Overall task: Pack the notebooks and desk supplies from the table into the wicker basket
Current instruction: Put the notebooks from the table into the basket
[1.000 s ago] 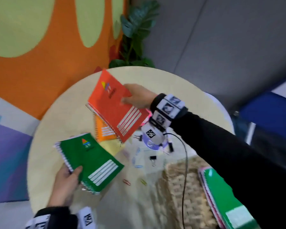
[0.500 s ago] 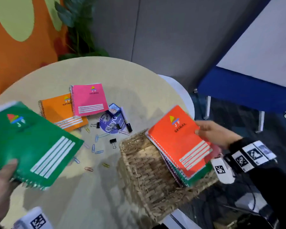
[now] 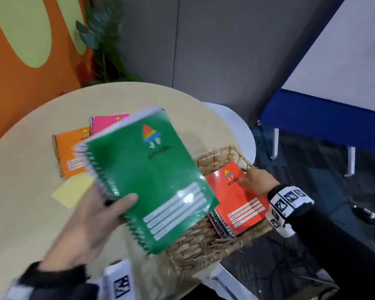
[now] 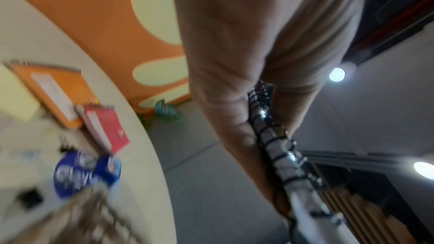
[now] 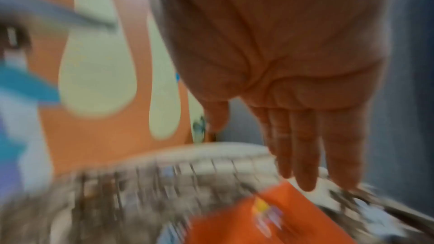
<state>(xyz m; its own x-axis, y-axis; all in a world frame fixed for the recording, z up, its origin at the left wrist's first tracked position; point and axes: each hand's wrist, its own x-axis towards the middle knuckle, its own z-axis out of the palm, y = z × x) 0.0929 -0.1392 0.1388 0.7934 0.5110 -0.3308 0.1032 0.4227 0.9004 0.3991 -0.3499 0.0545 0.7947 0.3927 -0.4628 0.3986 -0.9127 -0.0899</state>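
Head view first: left hand (image 3: 89,226) grips a green spiral notebook (image 3: 152,180) by its wire edge, thumb on the cover, held up over the round beige table (image 3: 30,213) and the near side of the woven wicker basket (image 3: 204,241). Right hand (image 3: 257,180), fingers straight and holding nothing, rests on a red-orange spiral notebook (image 3: 240,200) lying on top of the stack inside the basket. An orange notebook (image 3: 70,151) and a pink notebook (image 3: 105,122) are partly hidden behind the green one.

Left wrist view: blurry; the fingers (image 4: 223,81) squeeze the black wire coil (image 4: 270,133).

Right wrist view: blurry; flat fingers (image 5: 305,146) reach just above the red-orange cover (image 5: 234,220).
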